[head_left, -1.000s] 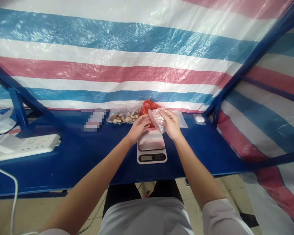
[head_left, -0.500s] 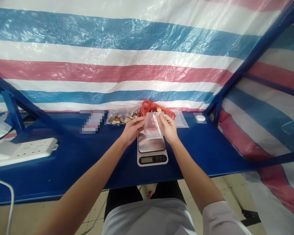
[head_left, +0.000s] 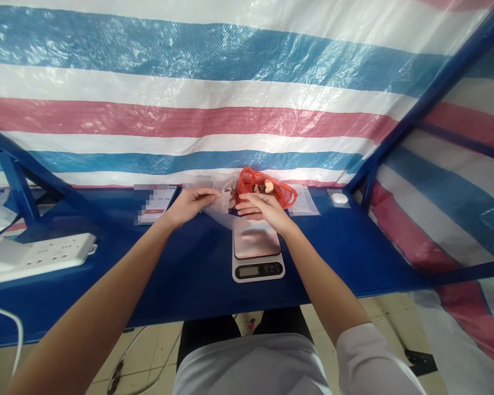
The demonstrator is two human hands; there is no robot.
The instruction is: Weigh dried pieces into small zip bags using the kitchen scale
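My left hand (head_left: 193, 202) pinches the edge of a small clear plastic bag (head_left: 221, 208) and holds it out to the left above the blue table (head_left: 148, 258). My right hand (head_left: 261, 208) lies with fingers stretched out against the bag's other side, just above the far end of a small white kitchen scale (head_left: 257, 255) with a bare steel platter. Right behind my right hand sits an open red plastic bag (head_left: 280, 189) with pale pieces inside.
A white power strip (head_left: 37, 255) lies at the table's left end. Flat clear bags (head_left: 304, 202) and a small white round object (head_left: 339, 198) rest at the back right. A blurred card (head_left: 154, 203) lies at the back left. Striped tarpaulin (head_left: 230, 109) walls the back and right.
The clear bag, held upright between both hands over the scale, has been drawn to the left by my left hand. My right hand has flattened out over it.
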